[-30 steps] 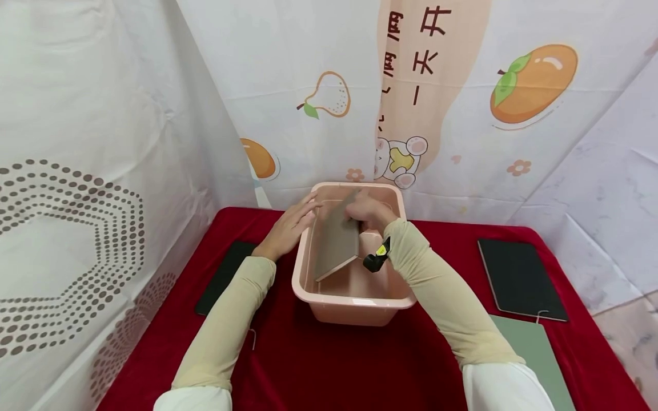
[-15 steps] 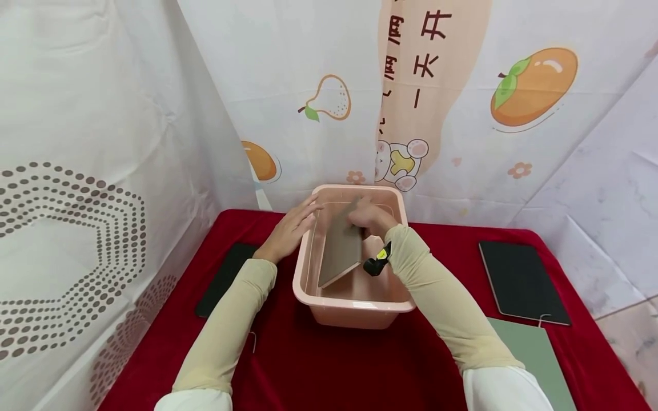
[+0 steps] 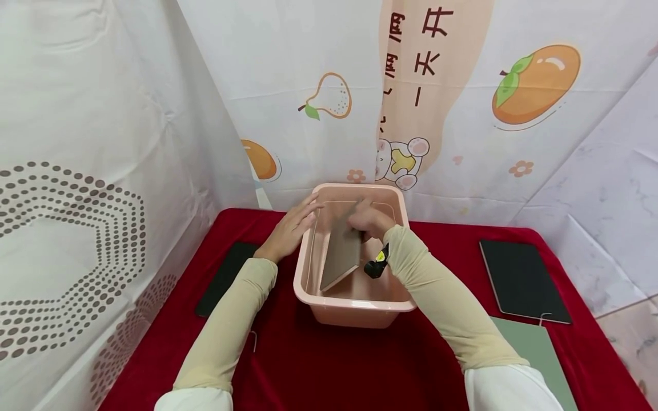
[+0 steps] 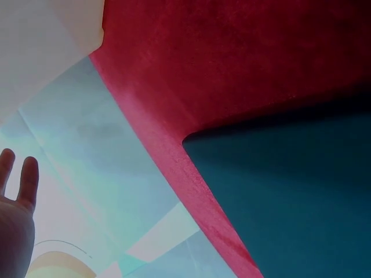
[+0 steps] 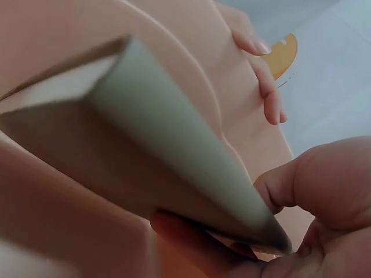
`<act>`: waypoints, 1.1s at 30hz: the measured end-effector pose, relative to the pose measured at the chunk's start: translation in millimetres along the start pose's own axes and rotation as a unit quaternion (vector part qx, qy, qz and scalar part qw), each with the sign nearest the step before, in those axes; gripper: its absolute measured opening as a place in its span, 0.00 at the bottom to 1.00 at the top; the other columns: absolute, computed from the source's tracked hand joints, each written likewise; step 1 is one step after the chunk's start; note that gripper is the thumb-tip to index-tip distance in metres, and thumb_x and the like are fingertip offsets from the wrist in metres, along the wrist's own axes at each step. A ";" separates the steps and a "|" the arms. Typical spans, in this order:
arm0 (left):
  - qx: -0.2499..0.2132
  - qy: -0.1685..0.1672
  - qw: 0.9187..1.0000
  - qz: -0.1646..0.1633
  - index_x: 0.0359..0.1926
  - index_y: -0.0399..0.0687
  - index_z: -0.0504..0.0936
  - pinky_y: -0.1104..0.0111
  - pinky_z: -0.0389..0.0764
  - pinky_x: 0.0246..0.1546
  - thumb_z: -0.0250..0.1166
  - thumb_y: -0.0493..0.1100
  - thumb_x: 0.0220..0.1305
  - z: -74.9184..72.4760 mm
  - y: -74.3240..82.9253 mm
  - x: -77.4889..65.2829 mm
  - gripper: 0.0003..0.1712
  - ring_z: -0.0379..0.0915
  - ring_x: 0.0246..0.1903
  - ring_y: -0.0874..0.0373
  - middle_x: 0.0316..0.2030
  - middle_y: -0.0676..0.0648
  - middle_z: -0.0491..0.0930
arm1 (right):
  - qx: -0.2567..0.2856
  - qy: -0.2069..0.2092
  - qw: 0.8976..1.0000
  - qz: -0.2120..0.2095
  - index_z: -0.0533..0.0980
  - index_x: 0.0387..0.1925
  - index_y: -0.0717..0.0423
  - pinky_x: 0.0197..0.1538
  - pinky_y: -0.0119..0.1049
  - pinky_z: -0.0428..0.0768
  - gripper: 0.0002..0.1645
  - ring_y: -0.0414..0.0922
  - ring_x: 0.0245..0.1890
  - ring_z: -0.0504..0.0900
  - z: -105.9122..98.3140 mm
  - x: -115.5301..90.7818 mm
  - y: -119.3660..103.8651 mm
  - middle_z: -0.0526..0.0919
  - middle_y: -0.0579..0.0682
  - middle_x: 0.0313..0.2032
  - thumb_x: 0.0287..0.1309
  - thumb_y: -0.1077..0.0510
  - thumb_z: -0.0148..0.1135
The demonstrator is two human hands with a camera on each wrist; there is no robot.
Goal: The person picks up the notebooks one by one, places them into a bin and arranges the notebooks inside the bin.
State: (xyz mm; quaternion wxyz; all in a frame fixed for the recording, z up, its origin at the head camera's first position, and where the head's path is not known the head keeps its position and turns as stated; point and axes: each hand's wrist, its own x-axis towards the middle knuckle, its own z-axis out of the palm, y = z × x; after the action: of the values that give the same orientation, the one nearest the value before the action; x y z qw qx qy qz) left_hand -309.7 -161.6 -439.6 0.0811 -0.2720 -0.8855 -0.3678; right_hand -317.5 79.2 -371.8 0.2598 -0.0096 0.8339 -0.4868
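Observation:
A pale pink plastic basin stands on the red cloth. Inside it, a grey-brown hardcover book stands tilted, its lower end near the front left. My right hand reaches into the basin and grips the book by its far end. In the right wrist view, thumb and fingers pinch the spine end of the book, while its page block shows at the opposite end. My left hand rests at the basin's left rim with fingers extended. Left-hand fingertips show over the basin wall in that view.
Right of the basin lies a black notebook, with a grey-green one nearer the front. Another dark notebook lies beneath the left forearm. A patterned white curtain rises behind the table.
My right hand has lowered the book slightly into the basin and shifted it a little right and toward the front. The left hand has stayed at the rim.

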 end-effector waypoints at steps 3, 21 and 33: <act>-0.002 0.003 1.000 0.002 0.73 0.60 0.70 0.48 0.53 0.78 0.39 0.59 0.82 -0.7 0.4 -0.7 0.28 0.50 0.79 0.58 0.80 0.62 0.52 | 0.001 0.001 1.000 0.009 0.24 0.74 0.64 0.31 0.42 0.85 0.55 0.53 0.35 0.79 1.3 1.6 -0.4 0.64 0.65 0.55 0.57 0.71 0.47; 0.000 0.000 1.000 -0.015 0.73 0.63 0.69 0.46 0.54 0.78 0.39 0.58 0.81 -0.3 2.9 -1.7 0.27 0.48 0.80 0.58 0.80 0.64 0.50 | 0.050 -0.040 0.998 0.023 0.19 0.73 0.64 0.37 0.44 0.81 0.57 0.54 0.41 0.75 6.1 4.3 3.6 0.64 0.60 0.48 0.58 0.73 0.46; 0.004 0.005 1.000 -0.008 0.73 0.63 0.69 0.46 0.54 0.78 0.38 0.59 0.82 0.7 3.7 -0.1 0.27 0.49 0.80 0.58 0.80 0.64 0.51 | 0.062 -0.033 0.997 0.045 0.23 0.74 0.60 0.49 0.56 0.80 0.55 0.57 0.46 0.72 12.1 3.1 4.9 0.61 0.59 0.50 0.56 0.75 0.44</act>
State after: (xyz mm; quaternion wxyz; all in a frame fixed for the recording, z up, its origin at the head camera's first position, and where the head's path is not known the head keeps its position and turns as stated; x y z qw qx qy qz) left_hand -307.5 -159.0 -437.8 0.0840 -0.2625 -0.8889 -0.3661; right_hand -313.6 71.3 -381.9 0.3086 0.0283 0.7928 -0.5248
